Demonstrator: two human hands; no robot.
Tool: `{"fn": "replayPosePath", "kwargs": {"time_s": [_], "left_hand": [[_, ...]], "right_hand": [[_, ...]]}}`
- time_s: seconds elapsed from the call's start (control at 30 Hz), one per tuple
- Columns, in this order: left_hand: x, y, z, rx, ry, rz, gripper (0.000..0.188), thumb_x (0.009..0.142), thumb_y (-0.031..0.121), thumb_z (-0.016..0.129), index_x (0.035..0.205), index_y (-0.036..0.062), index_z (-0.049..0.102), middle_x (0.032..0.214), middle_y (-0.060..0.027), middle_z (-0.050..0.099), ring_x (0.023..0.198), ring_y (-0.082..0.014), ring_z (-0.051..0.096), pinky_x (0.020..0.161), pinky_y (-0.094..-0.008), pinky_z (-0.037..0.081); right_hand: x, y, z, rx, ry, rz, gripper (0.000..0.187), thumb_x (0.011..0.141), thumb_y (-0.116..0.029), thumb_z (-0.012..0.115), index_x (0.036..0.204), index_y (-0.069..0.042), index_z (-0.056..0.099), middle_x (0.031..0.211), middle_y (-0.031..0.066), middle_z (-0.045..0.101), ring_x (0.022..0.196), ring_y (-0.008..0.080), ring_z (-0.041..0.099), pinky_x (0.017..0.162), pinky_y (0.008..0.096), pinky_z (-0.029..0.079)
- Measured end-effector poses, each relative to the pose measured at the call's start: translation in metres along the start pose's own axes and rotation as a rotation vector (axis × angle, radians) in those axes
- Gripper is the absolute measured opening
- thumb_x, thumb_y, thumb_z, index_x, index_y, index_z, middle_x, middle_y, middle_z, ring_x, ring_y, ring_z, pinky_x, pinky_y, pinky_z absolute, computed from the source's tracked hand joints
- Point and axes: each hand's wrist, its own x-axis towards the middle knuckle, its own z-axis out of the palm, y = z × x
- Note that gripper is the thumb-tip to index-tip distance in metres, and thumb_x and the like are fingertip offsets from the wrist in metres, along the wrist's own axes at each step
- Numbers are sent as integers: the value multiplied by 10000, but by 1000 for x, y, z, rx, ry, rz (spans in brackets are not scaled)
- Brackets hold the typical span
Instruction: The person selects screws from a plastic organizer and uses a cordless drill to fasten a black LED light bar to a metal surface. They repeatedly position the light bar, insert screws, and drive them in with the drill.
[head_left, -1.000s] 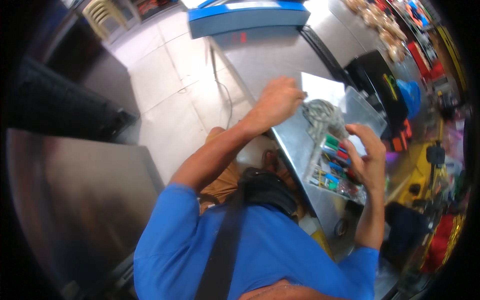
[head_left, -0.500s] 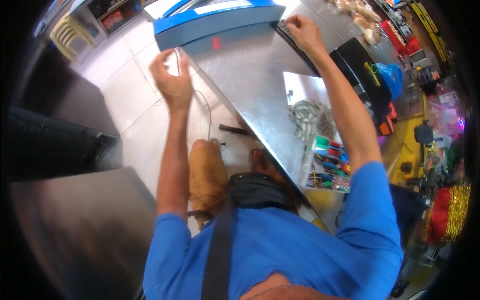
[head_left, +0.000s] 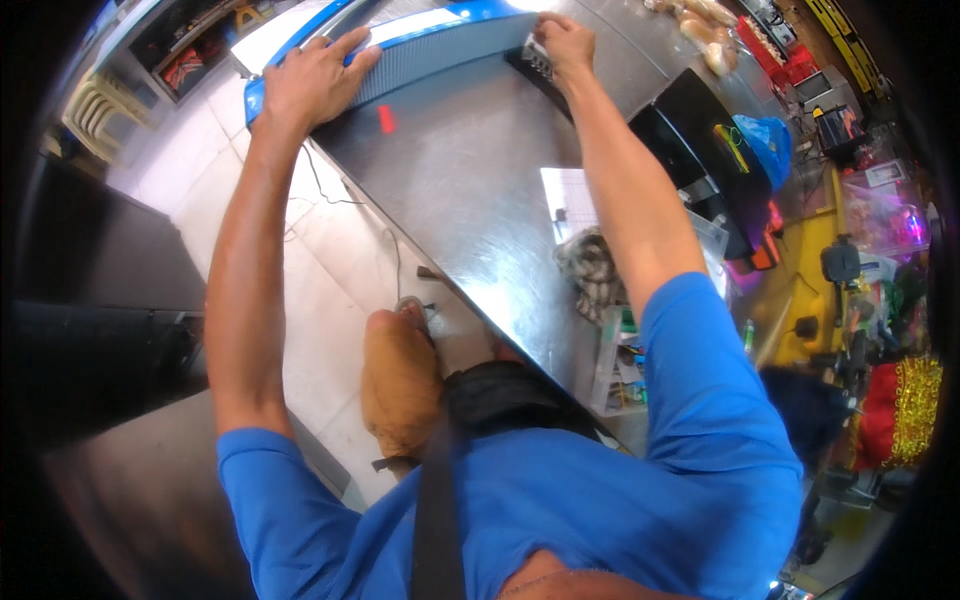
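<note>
Steel worktop (head_left: 470,190): carrying a long blue appliance (head_left: 420,45) at its far edge;
Left hand (head_left: 312,80): lying flat, fingers spread, on the appliance's left end;
Right hand (head_left: 562,42): closing on its right end

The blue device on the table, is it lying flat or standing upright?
Lying flat: the blue device rests lengthwise on the metal table, both hands on it.

brushed metal table (head_left: 470,190), glossy blue casing (head_left: 440,40)

Both hands (head_left: 312,85) on blue appliance (head_left: 430,45)
</note>
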Motion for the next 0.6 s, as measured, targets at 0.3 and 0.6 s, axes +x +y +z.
{"fn": "replayPosePath", "kwargs": {"time_s": [0.3, 0.6], "left_hand": [[19, 13, 9, 4, -143, -67, 667, 985, 763, 302, 1563, 443, 399, 1593, -123, 454, 1465, -440, 396, 1146, -735, 248], [53, -7, 53, -5, -155, -129, 790, 888, 873, 308, 1574, 484, 343, 1652, -130, 360, 1494, -526, 284, 1104, -843, 141]], "right_hand": [[-15, -2, 13, -43, 191, -86, 319, 829, -227, 707, 1008, 33, 755, 907, 113, 741, 831, 204, 683, 786, 346, 546], [5, 14, 6, -30, 161, 11, 270, 903, -236, 633, 994, 17, 659, 949, 188, 684, 878, 256, 629, 807, 412, 510]]}}
